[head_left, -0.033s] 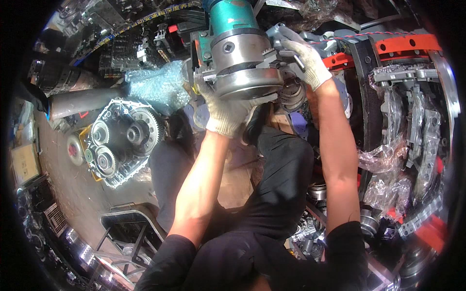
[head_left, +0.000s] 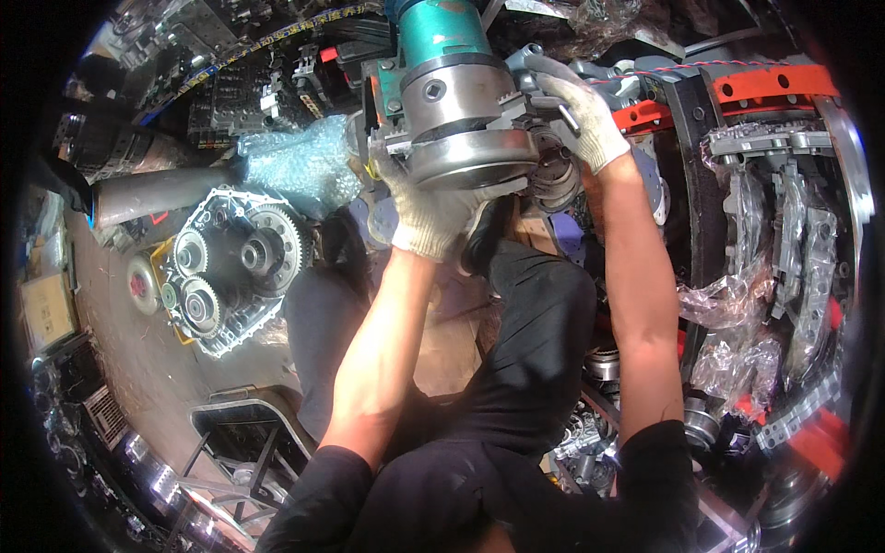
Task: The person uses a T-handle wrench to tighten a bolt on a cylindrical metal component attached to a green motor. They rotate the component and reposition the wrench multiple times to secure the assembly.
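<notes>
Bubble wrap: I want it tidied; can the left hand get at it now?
Probably yes: the bubble wrap lies just left of the left hand, with little visible between them, but that hand is against the round part.

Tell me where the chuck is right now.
In the head view, the chuck is at top centre, just below the green housing and above the round metal part, left of the right hand.

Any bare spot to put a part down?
Floor on the left looks bare between the gear housing and the black-rimmed frame. Crowded: far right, packed with metal parts, and around the chuck, where the left hand and right hand are.
</notes>
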### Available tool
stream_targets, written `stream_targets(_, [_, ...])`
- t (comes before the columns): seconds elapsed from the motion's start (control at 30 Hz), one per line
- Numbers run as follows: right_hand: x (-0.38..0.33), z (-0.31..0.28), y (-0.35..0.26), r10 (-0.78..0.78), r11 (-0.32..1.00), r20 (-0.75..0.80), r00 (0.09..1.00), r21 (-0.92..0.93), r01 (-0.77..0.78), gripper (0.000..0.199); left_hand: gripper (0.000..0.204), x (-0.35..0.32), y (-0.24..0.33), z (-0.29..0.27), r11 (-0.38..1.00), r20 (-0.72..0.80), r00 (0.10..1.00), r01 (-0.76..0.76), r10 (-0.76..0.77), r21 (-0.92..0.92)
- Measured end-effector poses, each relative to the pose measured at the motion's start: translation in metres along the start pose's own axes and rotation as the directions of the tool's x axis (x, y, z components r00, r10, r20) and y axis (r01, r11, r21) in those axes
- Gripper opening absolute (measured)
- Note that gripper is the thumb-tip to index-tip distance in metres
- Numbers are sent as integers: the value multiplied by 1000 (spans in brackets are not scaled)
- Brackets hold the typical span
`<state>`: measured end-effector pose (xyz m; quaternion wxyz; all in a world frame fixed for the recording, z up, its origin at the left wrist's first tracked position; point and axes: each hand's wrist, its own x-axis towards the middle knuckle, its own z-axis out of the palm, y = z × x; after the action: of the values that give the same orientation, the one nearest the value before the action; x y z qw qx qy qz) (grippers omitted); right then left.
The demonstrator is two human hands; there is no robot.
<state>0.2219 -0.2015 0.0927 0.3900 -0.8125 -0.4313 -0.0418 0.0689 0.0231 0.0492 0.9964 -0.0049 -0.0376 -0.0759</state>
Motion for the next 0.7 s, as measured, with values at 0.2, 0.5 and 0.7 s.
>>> stream_targets(0.2, [-23,-4,-7,-39,927,-5,999,-372,34,52,130,1,-1,8,992,-112,992,-37,51,123])
stream_targets(0.5, [-31,3,-36,407,654,72,911,672,-346,60,131,1,0,10,992,-113,993,-28,42,120])
stream_targets(0.7, [-20,-14,-40,444,821,94,891,356,-446,57,130,1,-1,7,985,-118,992,-30,50,171])
